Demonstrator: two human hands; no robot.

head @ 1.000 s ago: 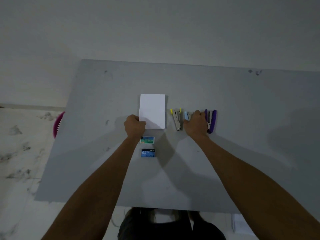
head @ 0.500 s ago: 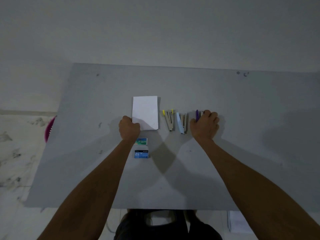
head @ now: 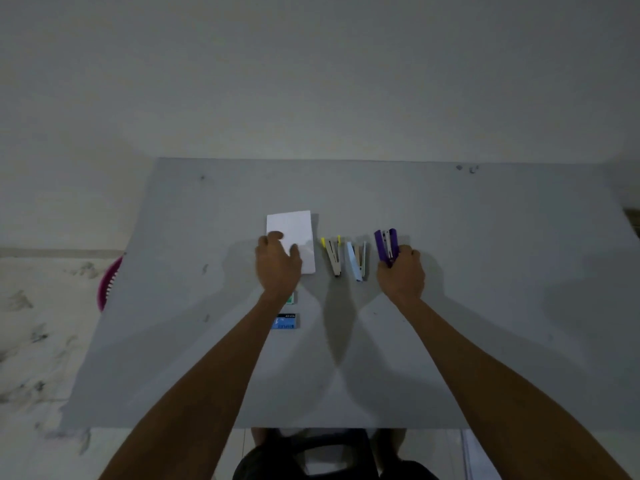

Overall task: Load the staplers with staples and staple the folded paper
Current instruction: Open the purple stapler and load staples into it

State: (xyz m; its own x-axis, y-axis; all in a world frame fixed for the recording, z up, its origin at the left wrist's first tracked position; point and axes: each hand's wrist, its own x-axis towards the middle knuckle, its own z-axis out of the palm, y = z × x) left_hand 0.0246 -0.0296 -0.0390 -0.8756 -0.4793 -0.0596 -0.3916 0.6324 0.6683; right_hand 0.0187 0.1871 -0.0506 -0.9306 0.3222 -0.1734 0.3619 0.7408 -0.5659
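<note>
From the head view, a grey table (head: 485, 306) was seen from above, its far edge set close to a pale wall (head: 311, 81) and its near edge just in front of the person. The left edge ran diagonally beside a marbled floor (head: 41, 341), where part of a pink basket (head: 109, 282) showed past the table's edge.

The folded paper (head: 294, 230) lay flat near the table's middle. The left hand (head: 277, 268) was laid over its near left corner, fingers loosely spread, thumb resting on the sheet; whether it was pressed down or only resting could not be told. Just nearer than that hand, a green staple box (head: 291, 298) was mostly hidden by the wrist, and a blue staple box (head: 285, 322) lay beside the forearm.

To the right of the paper three staplers were lined up side by side, apart from one another. The yellow stapler (head: 333, 254) and the light blue stapler (head: 356, 261) lay opened in a V on the surface, untouched. The purple stapler (head: 386, 245) was gripped at its near end by the right hand (head: 401, 275), fingers curled closed around it, its far end pointing away and opened.

Wide bare table was left to the right of the right hand and beyond the items toward the far edge; less was left on the left side.
</note>
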